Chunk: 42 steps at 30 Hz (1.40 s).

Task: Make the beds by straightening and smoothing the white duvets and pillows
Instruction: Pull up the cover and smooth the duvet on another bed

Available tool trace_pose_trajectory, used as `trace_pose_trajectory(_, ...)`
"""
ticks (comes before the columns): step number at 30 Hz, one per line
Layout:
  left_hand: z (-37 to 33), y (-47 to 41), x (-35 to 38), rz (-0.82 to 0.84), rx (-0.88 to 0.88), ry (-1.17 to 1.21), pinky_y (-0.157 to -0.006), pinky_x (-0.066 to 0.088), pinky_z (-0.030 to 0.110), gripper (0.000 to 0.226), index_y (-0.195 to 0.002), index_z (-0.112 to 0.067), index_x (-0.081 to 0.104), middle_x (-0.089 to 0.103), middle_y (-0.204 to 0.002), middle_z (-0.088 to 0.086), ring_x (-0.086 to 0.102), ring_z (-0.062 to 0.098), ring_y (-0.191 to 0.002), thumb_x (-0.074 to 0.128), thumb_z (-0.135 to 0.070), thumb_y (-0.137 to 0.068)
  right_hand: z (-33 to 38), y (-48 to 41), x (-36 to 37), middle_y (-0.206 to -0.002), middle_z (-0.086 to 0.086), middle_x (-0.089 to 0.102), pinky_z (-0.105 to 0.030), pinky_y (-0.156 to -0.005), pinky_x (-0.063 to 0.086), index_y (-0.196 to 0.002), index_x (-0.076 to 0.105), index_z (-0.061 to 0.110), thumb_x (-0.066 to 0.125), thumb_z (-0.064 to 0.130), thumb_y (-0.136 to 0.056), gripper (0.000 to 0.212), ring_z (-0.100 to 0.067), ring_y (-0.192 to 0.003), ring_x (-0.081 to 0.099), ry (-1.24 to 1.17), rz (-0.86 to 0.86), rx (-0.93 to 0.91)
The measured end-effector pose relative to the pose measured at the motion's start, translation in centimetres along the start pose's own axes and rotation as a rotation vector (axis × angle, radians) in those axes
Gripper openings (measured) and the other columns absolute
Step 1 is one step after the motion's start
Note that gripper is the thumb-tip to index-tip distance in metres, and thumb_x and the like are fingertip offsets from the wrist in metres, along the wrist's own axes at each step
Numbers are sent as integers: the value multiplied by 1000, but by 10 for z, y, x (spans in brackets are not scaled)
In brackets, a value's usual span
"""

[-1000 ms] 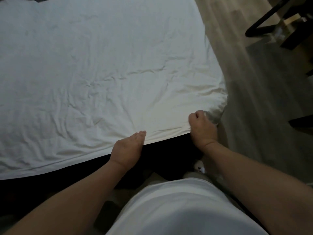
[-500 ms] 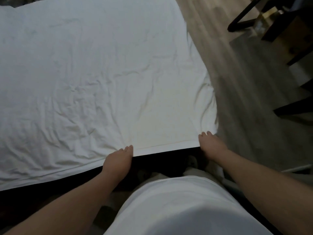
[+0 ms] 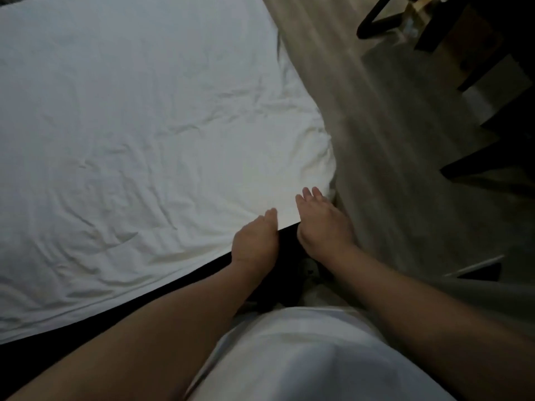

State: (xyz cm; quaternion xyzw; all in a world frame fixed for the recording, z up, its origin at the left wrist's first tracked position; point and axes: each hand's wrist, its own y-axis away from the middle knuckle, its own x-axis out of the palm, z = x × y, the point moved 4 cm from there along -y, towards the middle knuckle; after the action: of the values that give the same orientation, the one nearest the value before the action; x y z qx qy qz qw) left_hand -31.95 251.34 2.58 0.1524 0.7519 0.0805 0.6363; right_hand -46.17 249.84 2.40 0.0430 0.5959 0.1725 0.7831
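Note:
A white duvet [image 3: 139, 146] covers the bed, creased across its middle and towards its near right corner. Its near hem runs diagonally above the dark bed base [image 3: 162, 293]. My left hand [image 3: 254, 241] lies at that hem, its fingers held together and touching the fabric edge. Close to its right, my right hand [image 3: 324, 224] rests flat on the duvet's near right corner with straight fingers. No pillow is in view.
Wood-look floor [image 3: 405, 180] runs along the right side of the bed. Dark furniture legs [image 3: 376, 21] and dark furniture [image 3: 486, 157] stand at the upper right. My white shirt [image 3: 304, 357] fills the bottom.
My two hands have drawn closer together at the near right corner. The right hand, curled at the corner a second ago, now lies flat. The view has shifted, bringing the corner nearer the middle.

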Motion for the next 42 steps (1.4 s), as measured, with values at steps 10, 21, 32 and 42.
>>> trace_pose_trajectory(10, 4, 17, -15, 65, -40, -149, -87, 49, 39, 56, -158, -21, 30, 62, -137, 6, 65, 36, -110, 39, -18, -103, -77, -26, 58, -156, -28, 37, -48, -116, 36, -154, 28, -7, 10, 19, -91, 70, -41, -143, 41, -196, -127, 217)
trace_pose_trajectory(21, -3, 14, 6, 146, 17, -235, -84, 54, 42, 51, -150, -18, 38, 67, -125, 7, 67, 36, -101, 39, -16, -99, -206, 5, 61, -125, -23, 56, -43, -94, 49, -126, 54, -1, 42, -3, -96, 32, -37, -119, 56, -32, 103, 298)
trace_pose_trajectory(32, -2, 5, 6, 181, 24, -280, -82, 54, 41, 40, -135, -17, 47, 70, -111, 6, 67, 33, -97, 39, -17, -96, -209, -13, 1, -118, -15, 59, -43, -84, 53, -118, 54, 9, 48, 7, -98, 21, -33, -106, 59, 109, 40, 240)
trace_pose_trajectory(42, 16, -53, -48, -37, -223, -187, -70, 45, 36, 22, -114, -17, 53, 66, -103, 12, 64, 34, -93, 43, -14, -95, -170, -108, -163, -105, -17, 65, -40, -73, 48, -108, 60, 8, 45, 7, -99, 18, -36, -92, 64, 236, -285, -73)
